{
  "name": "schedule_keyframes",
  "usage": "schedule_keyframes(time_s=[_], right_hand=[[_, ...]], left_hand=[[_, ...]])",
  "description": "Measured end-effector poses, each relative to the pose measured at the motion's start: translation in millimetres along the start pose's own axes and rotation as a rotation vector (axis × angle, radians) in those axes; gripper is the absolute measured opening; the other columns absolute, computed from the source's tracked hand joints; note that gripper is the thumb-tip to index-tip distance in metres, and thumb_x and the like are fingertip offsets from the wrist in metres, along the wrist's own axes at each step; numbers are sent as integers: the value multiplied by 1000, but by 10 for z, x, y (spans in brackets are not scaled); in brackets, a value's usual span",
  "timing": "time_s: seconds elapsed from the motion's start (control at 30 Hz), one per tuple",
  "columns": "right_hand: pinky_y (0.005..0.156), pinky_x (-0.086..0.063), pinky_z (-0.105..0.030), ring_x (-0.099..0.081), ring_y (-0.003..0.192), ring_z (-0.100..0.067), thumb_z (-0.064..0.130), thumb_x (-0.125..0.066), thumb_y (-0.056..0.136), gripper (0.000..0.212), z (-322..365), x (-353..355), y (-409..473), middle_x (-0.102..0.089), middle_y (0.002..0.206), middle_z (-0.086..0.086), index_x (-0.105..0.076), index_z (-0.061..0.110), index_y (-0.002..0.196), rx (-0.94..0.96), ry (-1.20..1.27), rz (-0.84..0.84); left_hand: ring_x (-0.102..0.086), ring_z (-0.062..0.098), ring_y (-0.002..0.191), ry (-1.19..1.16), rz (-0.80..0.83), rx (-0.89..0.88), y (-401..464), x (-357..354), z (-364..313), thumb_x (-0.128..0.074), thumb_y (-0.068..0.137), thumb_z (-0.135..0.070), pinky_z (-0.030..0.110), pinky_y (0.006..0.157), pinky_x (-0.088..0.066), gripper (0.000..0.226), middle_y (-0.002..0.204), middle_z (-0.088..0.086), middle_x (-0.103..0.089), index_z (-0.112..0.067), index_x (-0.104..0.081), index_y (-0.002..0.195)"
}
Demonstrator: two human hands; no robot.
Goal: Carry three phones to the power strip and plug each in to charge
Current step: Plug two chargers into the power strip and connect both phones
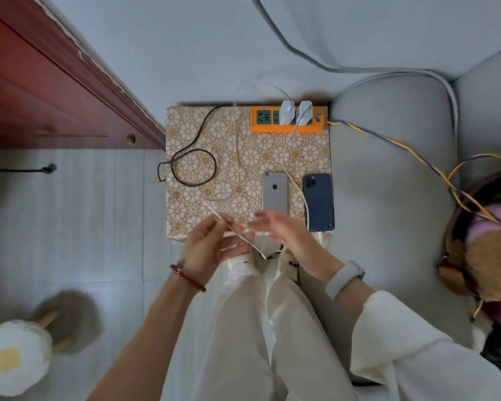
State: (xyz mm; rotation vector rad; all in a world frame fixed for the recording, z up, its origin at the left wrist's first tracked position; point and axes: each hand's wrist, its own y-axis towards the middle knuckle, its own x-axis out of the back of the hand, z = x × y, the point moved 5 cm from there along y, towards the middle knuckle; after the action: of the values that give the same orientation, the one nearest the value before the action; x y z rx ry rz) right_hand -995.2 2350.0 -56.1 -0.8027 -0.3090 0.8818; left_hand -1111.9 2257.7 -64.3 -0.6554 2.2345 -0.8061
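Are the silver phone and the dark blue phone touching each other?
Apart. The head view shows the silver phone and the dark blue phone lying side by side on the patterned mat, with a strip of mat and a white cable between them.

Two phones down by the strip, a third seen edge-on.

The orange power strip [287, 120] lies along the far edge of the patterned surface, two white chargers [287, 112] plugged in side by side. A silver phone [274, 192] and a dark blue phone [318, 201] lie face down, side by side and apart, nearer than the strip. A white cable [287, 157] runs from a charger between them. A thin white phone [235, 231] is tilted, edge-on, blurred.
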Motion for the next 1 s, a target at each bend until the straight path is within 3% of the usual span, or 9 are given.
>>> schedule_keyframes(time_s=[0.13,0.23,0.47,0.6,0.67,0.77,0.87,0.93,1.0], right_hand=[[88,-42,-27,-58,97,-20,22,-44,94,20,-443,-212,-215,-63,104,-11,-61,12,96,-4,-485,223],[60,-39,-12,-52,65,-8,24,-40,96,25,-593,11,-245,-60,83,1,-59,9,105,-29,-663,125],[63,-37,-28,-45,62,-17,11,-38,95,29,-499,423,-127,-52,66,-1,-57,20,75,-30,-687,83],[63,-51,-23,-50,52,-15,3,-43,93,22,-143,353,-153,-58,53,9,-62,2,85,105,-347,28],[52,-48,-17,-47,43,-7,5,-45,93,21,-8,283,-145,-58,51,9,-63,-4,94,126,-320,49],[50,-47,-19,-48,42,-6,10,-48,93,21,119,163,-125,-57,56,4,-65,-1,97,124,-367,104],[50,-45,-14,-49,43,-4,16,-52,91,20,152,135,-127,-58,52,9,-67,5,87,147,-390,101],[52,-41,-12,-48,46,-1,22,-55,89,16,91,210,-161,-58,54,10,-65,17,78,144,-445,92],[58,-39,-19,-48,56,-6,24,-56,88,14,-60,390,-186,-60,66,2,-63,17,78,105,-537,62]], left_hand=[[-71,21,67,-43,-103,-84,9,111,-203,-33,95,-9,28,56,-59,23,61,-3,-68,-10,-51,82],[-70,18,60,-66,-211,-150,4,227,-271,-34,96,-9,25,52,-57,23,57,-5,-64,-11,-53,82],[-69,15,60,31,-662,-110,-61,654,-123,-40,94,-13,23,52,-57,17,81,7,-60,-5,-55,93],[-56,29,105,591,-827,10,-67,810,-176,-50,88,-22,39,81,-53,48,127,15,-45,-3,-36,130],[-39,35,126,941,-759,-306,-117,573,-342,-56,83,-12,45,101,-37,63,142,20,-30,-5,-25,137],[-23,34,137,1414,-264,-729,-161,-63,-309,-54,79,-14,54,110,-19,65,143,17,-36,-15,-27,138],[-62,25,105,1572,71,-805,-116,-342,-178,-59,81,-10,64,104,-26,35,105,10,-69,-12,-58,116],[-69,21,71,1525,-15,-842,-73,-263,-250,-63,73,9,62,94,-40,23,77,8,-73,-7,-68,89],[-67,26,64,1424,-234,-734,-9,6,-359,-59,71,17,56,82,-51,25,73,11,-72,-4,-68,83]])
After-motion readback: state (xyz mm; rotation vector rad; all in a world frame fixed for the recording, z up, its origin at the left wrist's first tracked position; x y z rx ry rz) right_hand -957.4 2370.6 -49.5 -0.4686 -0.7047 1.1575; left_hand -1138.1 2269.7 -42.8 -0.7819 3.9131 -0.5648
